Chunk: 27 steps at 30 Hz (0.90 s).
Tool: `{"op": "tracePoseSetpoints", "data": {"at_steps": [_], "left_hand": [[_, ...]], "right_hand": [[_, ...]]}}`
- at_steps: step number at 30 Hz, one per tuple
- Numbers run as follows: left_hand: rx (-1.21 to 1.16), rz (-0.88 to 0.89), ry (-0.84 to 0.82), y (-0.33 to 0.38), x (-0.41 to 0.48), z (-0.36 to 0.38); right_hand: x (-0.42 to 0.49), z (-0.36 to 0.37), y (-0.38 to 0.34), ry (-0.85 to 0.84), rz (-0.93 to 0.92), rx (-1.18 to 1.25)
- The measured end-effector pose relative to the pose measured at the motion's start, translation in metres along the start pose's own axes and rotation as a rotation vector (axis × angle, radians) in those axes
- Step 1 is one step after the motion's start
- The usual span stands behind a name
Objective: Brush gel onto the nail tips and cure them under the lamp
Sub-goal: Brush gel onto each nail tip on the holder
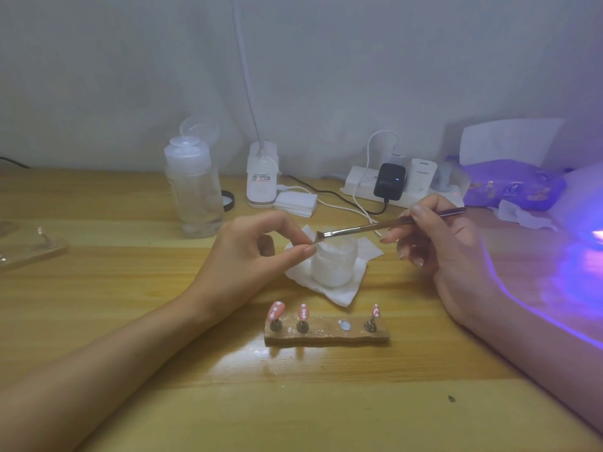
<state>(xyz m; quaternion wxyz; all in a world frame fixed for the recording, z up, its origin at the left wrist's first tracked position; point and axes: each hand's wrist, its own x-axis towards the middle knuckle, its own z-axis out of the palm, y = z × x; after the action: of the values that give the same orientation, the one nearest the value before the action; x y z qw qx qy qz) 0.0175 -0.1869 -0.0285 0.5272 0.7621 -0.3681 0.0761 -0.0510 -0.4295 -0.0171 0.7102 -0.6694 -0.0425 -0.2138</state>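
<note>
My left hand (261, 246) pinches 1 small piece (314, 243)—probably a nail tip—over the gel jar (332, 265), catching drips; my right hand (437, 236) grips the brush (359, 228).

Jar (334, 262) on tissue (342, 293) behind nail stand (326, 336), lamp (584, 200) at right

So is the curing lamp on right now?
On. The curing lamp at the right edge glows violet inside, and purple light spills across the wooden table beside it.
</note>
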Motion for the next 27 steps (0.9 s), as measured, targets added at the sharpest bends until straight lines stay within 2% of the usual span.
{"op": "tracePoseSetpoints", "data": {"at_steps": [9,16,22,24,27], "left_hand": [[0.010,0.016,0.001,0.001,0.000,0.000],[0.111,0.062,0.028,0.000,-0.002,0.000],[0.129,0.067,0.029,-0.003,-0.002,0.000],[0.125,0.070,0.028,-0.003,-0.002,0.000],[0.142,0.077,0.030,-0.003,0.000,0.001]], "right_hand": [[0.000,-0.003,0.004,0.029,0.016,-0.068],[0.010,-0.017,-0.013,0.065,0.038,-0.052],[0.024,-0.035,-0.024,0.005,0.018,-0.047],[0.023,-0.033,-0.025,-0.060,-0.017,-0.009],[0.019,-0.028,-0.026,-0.189,-0.114,-0.127]]}}
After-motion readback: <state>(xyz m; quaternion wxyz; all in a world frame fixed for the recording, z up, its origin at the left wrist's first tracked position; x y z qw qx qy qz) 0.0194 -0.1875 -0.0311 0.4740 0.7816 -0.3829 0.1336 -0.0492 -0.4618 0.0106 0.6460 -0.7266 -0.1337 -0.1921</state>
